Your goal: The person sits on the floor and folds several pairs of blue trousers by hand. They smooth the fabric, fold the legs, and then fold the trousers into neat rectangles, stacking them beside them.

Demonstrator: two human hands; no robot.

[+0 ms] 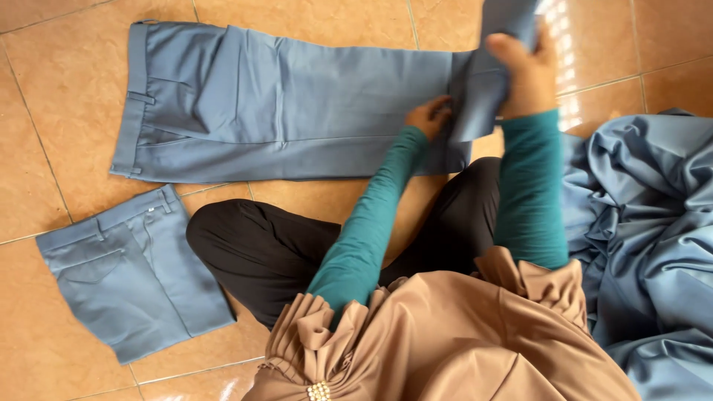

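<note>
A pair of grey-blue trousers (282,96) lies flat on the tiled floor, waistband to the left. My right hand (523,70) grips the leg end (490,82) and lifts it up and over toward the left. At the fold line, my left hand (429,115) presses down on the fabric with its fingers curled. Both arms wear teal sleeves. The lower cuff is partly hidden behind my right hand.
A folded pair of grey-blue trousers (134,275) lies at the lower left. A heap of crumpled blue garments (653,245) fills the right side. My crossed legs in black (275,245) sit on the orange floor tiles (44,148).
</note>
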